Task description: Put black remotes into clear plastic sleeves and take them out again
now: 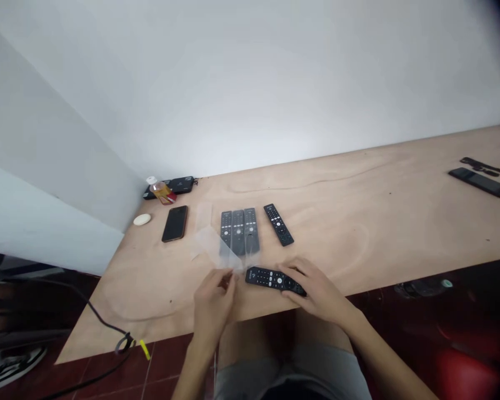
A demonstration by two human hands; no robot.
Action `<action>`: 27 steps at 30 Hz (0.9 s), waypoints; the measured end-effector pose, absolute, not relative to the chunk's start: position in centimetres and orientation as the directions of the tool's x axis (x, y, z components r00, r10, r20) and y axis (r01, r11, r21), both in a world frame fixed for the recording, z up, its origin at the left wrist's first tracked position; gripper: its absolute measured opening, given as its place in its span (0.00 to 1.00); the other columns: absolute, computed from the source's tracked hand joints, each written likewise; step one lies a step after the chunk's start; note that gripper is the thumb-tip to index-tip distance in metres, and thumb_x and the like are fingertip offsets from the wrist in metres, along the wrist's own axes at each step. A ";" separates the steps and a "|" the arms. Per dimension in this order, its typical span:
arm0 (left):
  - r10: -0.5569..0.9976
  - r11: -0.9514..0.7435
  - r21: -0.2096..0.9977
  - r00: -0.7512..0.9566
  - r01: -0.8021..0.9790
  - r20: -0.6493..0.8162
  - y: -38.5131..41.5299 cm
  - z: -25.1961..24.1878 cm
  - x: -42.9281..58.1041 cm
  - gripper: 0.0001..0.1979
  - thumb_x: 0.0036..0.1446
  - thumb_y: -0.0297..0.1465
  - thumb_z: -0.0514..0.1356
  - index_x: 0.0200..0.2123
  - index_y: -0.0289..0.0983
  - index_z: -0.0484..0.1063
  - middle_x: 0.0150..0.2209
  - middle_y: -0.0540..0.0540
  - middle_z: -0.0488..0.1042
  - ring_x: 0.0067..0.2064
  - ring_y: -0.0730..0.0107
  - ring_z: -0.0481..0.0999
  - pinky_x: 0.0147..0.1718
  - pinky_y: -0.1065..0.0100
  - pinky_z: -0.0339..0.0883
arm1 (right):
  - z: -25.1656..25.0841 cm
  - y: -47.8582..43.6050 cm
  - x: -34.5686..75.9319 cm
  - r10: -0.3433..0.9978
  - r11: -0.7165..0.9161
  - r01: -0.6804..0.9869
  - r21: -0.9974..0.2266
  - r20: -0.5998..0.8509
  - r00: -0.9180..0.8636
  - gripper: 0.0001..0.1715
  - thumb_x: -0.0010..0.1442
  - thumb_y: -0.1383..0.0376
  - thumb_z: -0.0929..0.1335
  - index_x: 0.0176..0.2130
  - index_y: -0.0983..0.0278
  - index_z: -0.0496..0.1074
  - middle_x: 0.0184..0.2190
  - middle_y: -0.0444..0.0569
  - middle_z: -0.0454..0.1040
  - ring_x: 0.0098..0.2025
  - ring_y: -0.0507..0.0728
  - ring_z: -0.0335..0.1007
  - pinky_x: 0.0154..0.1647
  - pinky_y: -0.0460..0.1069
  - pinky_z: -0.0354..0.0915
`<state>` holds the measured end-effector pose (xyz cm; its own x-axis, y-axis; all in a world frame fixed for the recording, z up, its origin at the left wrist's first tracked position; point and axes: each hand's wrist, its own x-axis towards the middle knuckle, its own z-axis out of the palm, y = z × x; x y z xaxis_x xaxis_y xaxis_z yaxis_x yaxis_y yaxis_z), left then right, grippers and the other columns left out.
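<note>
My left hand (213, 297) pinches the end of a clear plastic sleeve (219, 248) near the table's front edge. My right hand (312, 286) grips the lower end of a black remote control (269, 278), which lies sideways with its buttons up. The sleeve's pinched end is close to the remote's left tip. Beyond the hands, several remotes in clear sleeves (239, 229) sit side by side. Another bare remote (279, 224) rests at an angle to their right. A second flat sleeve (204, 215) lies to their left.
On the wooden table (358, 222) are a phone (175, 223), a round pale lid (142, 219), a bottle (161, 191) and black boxes (180, 184) at the left. A dark flat device (481, 182) lies far right. A black cable (102, 319) hangs by the left edge.
</note>
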<state>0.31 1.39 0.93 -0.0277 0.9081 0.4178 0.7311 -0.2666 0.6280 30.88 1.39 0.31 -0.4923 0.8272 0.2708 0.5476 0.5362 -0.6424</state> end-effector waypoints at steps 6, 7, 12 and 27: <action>0.915 -0.282 0.685 -0.027 0.672 0.403 1.1 0.4 3.5 0.10 0.72 0.34 0.60 0.45 0.41 0.82 0.43 0.43 0.84 0.45 0.58 0.84 0.47 0.58 0.79 | 0.4 1.4 31.8 0.828 0.484 0.385 -0.786 0.269 -0.491 0.33 0.66 0.68 0.74 0.67 0.53 0.71 0.61 0.54 0.76 0.62 0.66 0.74 0.65 0.61 0.73; 0.918 -0.290 0.693 -0.012 0.660 0.396 1.0 0.4 3.7 0.10 0.72 0.33 0.59 0.45 0.41 0.82 0.43 0.43 0.84 0.45 0.58 0.84 0.47 0.57 0.80 | 0.3 1.4 31.9 0.831 0.481 0.374 -0.793 0.278 -0.482 0.33 0.64 0.69 0.75 0.66 0.54 0.72 0.60 0.53 0.77 0.61 0.66 0.75 0.65 0.61 0.73; 0.933 -0.303 0.732 0.034 0.610 0.358 -0.2 0.4 4.3 0.11 0.73 0.32 0.58 0.50 0.43 0.81 0.46 0.43 0.83 0.48 0.56 0.84 0.49 0.54 0.81 | 0.2 1.3 31.7 0.841 0.477 0.373 -0.796 0.289 -0.458 0.30 0.63 0.68 0.75 0.63 0.55 0.75 0.58 0.54 0.78 0.60 0.66 0.76 0.63 0.61 0.74; 0.803 -0.545 0.604 0.569 0.581 0.178 1.2 2.5 0.3 0.28 0.67 0.27 0.67 0.67 0.50 0.70 0.62 0.43 0.77 0.68 0.51 0.68 0.67 0.44 0.69 | 1.0 3.0 31.4 0.780 0.505 0.300 -0.809 0.278 -0.561 0.36 0.52 0.72 0.79 0.59 0.53 0.81 0.57 0.47 0.83 0.60 0.66 0.77 0.67 0.60 0.68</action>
